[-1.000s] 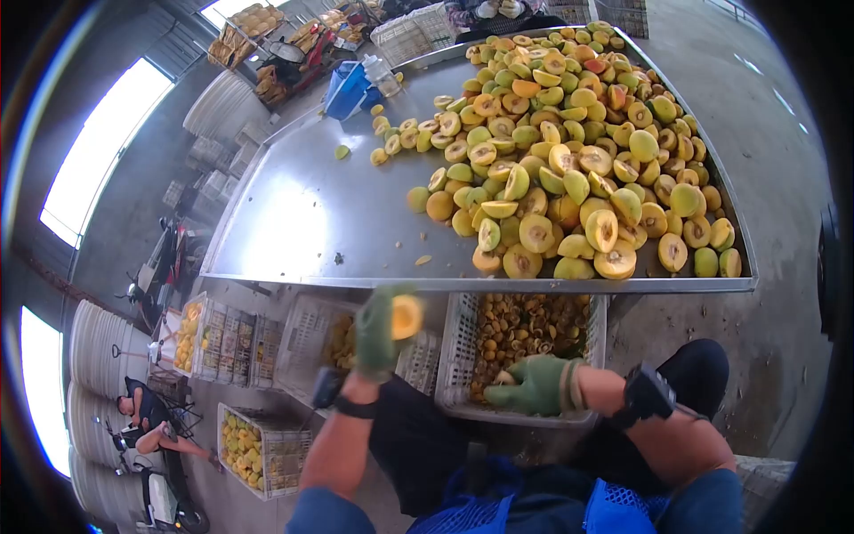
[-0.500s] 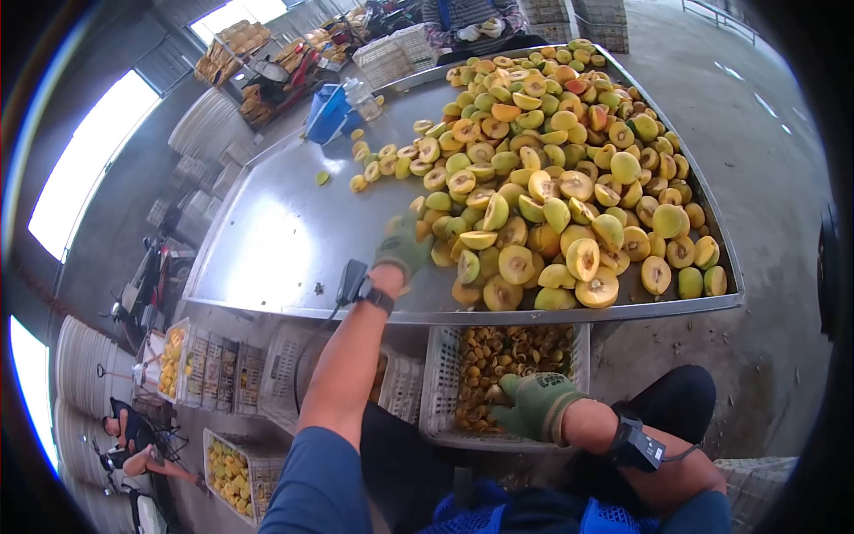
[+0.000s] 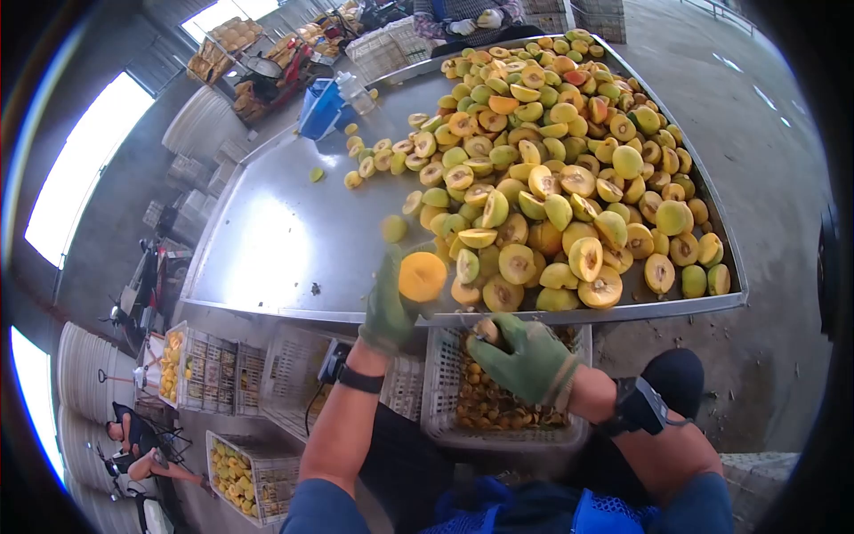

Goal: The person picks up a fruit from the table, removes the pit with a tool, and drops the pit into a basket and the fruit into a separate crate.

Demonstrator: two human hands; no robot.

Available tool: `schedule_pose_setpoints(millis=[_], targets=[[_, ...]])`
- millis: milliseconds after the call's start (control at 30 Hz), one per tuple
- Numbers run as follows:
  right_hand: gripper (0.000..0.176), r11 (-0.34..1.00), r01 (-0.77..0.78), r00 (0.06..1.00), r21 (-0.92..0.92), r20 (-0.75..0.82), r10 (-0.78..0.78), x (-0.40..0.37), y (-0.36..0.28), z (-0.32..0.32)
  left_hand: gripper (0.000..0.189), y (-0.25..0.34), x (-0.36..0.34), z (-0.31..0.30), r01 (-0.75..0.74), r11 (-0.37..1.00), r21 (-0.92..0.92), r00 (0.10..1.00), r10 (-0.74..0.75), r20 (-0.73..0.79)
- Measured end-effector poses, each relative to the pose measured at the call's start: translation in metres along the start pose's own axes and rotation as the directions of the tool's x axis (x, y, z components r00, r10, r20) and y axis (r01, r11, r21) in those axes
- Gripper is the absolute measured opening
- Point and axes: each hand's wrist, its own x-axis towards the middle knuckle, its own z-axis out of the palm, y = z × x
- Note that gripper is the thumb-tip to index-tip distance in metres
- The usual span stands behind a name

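My left hand (image 3: 391,303), in a green glove, holds a fruit half (image 3: 422,277) with its smooth orange cut face turned up, at the table's near edge. To its right, my right hand (image 3: 525,358), gloved too, has its fingers closed round a small brownish piece (image 3: 487,331) that I cannot make out clearly. Beneath my right hand stands a crate (image 3: 438,392) of brown pits or scraps (image 3: 498,411). Many halved yellow-green fruits (image 3: 551,209) are heaped on the metal table (image 3: 342,222). A single greenish fruit (image 3: 394,228) lies just beyond my left hand.
A blue container (image 3: 321,109) and a clear bottle (image 3: 354,93) stand at the table's far left. Across the table is a person in gloves (image 3: 476,22). Crates of yellow fruit (image 3: 233,476) stand at lower left, near a seated person (image 3: 138,440).
My left hand has come back from the heap to the near edge and now holds a fruit half. My right hand has risen from over the crate towards it.
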Motion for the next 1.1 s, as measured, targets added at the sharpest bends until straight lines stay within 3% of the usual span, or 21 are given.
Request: schedule_pose_setpoints(millis=[33,67,100,133,200,300,533,733,800,900,1033,1100], targets=[[0.032,0.997,0.06,0.998,-0.046,-0.021,-0.061,0.004,0.007,0.003,0.067,0.003,-0.008,0.011,-0.034,0.995,0.098,0.999,0.03,0.042],[0.032,0.999,0.012,1.0,-0.034,-0.027,-0.013,0.01,0.003,0.005,0.066,0.011,-0.016,0.028,0.07,0.989,-0.128,0.997,-0.067,0.029],[0.032,0.999,-0.04,0.999,-0.02,-0.032,0.039,0.013,0.0,0.007,0.066,-0.005,-0.02,0.032,-0.137,0.981,0.134,0.99,0.14,-0.011],[0.031,1.0,-0.023,0.999,-0.009,-0.048,0.022,0.013,-0.001,0.009,0.066,-0.027,-0.023,0.033,-0.322,0.864,0.386,0.938,0.347,0.005],[0.031,0.997,-0.06,0.997,-0.057,-0.043,0.057,0.015,0.0,0.012,0.065,-0.004,-0.035,0.055,-0.074,0.997,0.019,0.997,0.073,0.034],[0.03,0.992,-0.064,0.997,-0.111,-0.039,0.06,0.011,0.005,0.015,0.064,-0.006,-0.04,0.058,-0.025,0.999,0.032,0.999,0.024,0.047],[0.03,0.966,-0.068,0.998,-0.25,-0.024,0.064,0.008,0.007,0.017,0.056,-0.017,-0.04,0.064,-0.067,0.998,-0.007,0.998,0.067,-0.007],[0.03,0.965,-0.122,0.991,-0.231,0.019,0.13,0.009,0.009,0.02,0.048,-0.005,-0.047,0.073,-0.017,1.0,-0.005,0.998,0.016,-0.059],[0.031,0.97,-0.108,0.992,-0.217,0.034,0.118,0.009,0.009,0.02,0.047,-0.004,-0.048,0.078,0.009,1.0,-0.029,0.995,-0.012,-0.103],[0.028,0.983,-0.085,0.993,-0.162,0.068,0.097,0.009,0.013,0.022,0.047,-0.013,-0.048,0.08,-0.082,0.995,0.052,0.983,0.089,-0.158],[0.029,0.996,-0.09,0.98,0.003,0.178,0.088,0.013,0.019,0.021,0.049,-0.011,-0.05,0.086,-0.113,0.993,0.029,0.973,0.117,-0.197],[0.032,0.939,-0.326,0.898,0.108,0.348,0.271,0.013,-0.006,0.005,0.05,-0.01,-0.052,0.088,-0.139,0.99,0.001,0.967,0.136,-0.216]])
